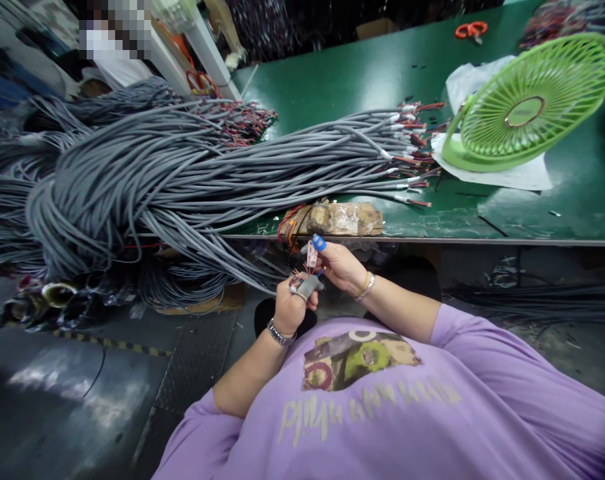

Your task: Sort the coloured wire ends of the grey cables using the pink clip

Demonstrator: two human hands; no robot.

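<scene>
My left hand (289, 309) is closed around the ends of several grey cables, with a grey wrap on its thumb. Thin stripped wires (297, 275) in reddish and dark colours fan out above that thumb. Just up and to the right, my right hand (341, 265) wears a blue finger cot (319, 243) on one digit. Its fingers pinch a small pale pink piece (312, 255) with dark marks, close to the wire tips; its exact kind is too small to tell. The grey cables (227, 257) run from my left hand up to the bundle on the bench.
A big grey cable bundle (192, 167) covers the left of the green bench (352, 83). A taped wooden block (350, 219) lies at the front edge. To the right stands a green fan (532, 110) on paper; orange-handled scissors (471, 31) lie behind. Another person (117, 53) is at upper left.
</scene>
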